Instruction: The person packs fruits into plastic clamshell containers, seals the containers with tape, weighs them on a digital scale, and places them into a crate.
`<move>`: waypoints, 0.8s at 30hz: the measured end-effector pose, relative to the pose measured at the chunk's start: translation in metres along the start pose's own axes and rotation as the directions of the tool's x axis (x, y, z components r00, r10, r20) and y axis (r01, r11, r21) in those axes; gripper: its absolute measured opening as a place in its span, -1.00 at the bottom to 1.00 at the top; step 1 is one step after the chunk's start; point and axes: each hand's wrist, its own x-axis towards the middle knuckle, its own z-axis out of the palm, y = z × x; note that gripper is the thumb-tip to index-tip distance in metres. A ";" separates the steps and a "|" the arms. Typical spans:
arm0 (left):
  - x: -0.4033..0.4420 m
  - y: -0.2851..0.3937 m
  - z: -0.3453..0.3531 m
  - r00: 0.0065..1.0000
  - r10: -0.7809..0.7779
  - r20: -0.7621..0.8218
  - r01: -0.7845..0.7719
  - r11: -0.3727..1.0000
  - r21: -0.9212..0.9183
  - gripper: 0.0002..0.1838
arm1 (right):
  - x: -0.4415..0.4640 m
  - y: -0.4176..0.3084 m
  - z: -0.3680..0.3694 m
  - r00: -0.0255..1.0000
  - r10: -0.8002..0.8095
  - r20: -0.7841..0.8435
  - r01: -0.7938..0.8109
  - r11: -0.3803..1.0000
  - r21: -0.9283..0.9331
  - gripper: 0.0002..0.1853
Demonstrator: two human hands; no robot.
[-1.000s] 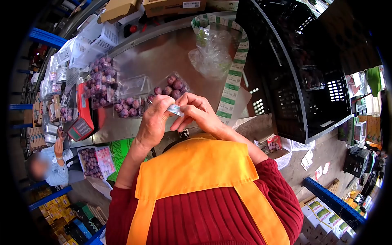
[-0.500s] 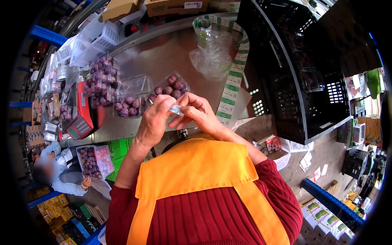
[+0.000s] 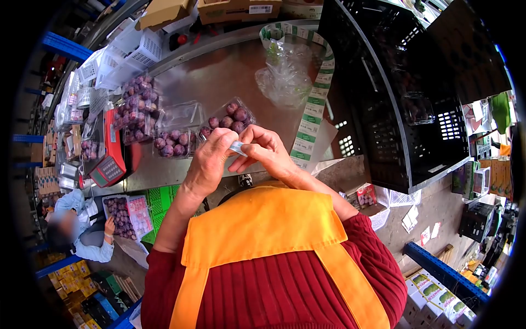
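Note:
Between my two hands is a small whitish-blue label (image 3: 236,147), pinched at both ends. My left hand (image 3: 211,159) grips its left end with thumb and finger, and my right hand (image 3: 267,152) grips its right end. Just beyond the hands lies a clear tray of plums (image 3: 232,116). A second tray of plums (image 3: 172,143), its clear lid (image 3: 178,115) raised, sits to the left. A strip of green and white labels (image 3: 312,112) runs along the right side of the metal table (image 3: 224,66).
Stacked plum packs (image 3: 137,107) and a red scale (image 3: 109,167) stand left. Clear plastic bags (image 3: 285,77) lie farther back. Black crates (image 3: 408,104) rise on the right. A seated person (image 3: 90,236) is at lower left beside a crate of plums (image 3: 120,216).
My hands stay nearly in place, while the label between them has tilted slightly. At lower left the other person has leaned and moved a hand to the plum crate.

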 end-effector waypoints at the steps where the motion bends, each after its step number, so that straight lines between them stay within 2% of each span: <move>1: 0.000 0.000 0.001 1.000 0.003 -0.002 -0.003 1.000 -0.005 -0.71 | 0.000 0.001 -0.001 1.000 -0.021 0.018 0.021 1.000 0.005 -0.89; 6: -0.003 -0.002 0.002 1.000 0.013 0.010 -0.013 1.000 -0.022 -0.69 | -0.002 0.008 -0.002 0.994 -0.095 0.059 0.093 0.995 0.048 -0.85; 12: -0.002 -0.003 0.000 1.000 0.013 -0.003 -0.013 0.998 -0.063 -0.67 | -0.005 0.004 0.000 0.991 -0.118 0.056 0.113 0.989 0.096 -0.90; 15: 0.000 -0.001 -0.001 1.000 0.023 0.018 -0.023 1.000 -0.005 -0.67 | -0.005 -0.003 -0.003 0.997 -0.062 0.050 0.058 0.996 0.074 -0.91; 18: 0.001 0.002 -0.002 0.998 0.033 0.048 -0.036 0.997 0.067 -0.68 | -0.004 -0.008 0.003 0.999 0.026 -0.030 -0.028 0.998 -0.064 -0.91; 20: 0.003 0.006 -0.003 0.997 0.045 0.057 -0.051 0.991 0.124 -0.68 | -0.003 -0.004 0.001 1.000 -0.004 -0.027 0.002 0.999 -0.054 -0.93; 23: 0.002 0.004 -0.004 0.997 0.052 0.065 -0.060 0.990 0.128 -0.66 | -0.003 0.008 -0.001 0.995 -0.100 0.009 0.100 0.995 -0.020 -0.94; 24: 0.001 0.003 -0.003 0.998 0.043 0.050 -0.047 0.996 0.077 -0.65 | -0.003 0.011 0.000 0.990 -0.141 0.025 0.141 0.990 -0.005 -0.94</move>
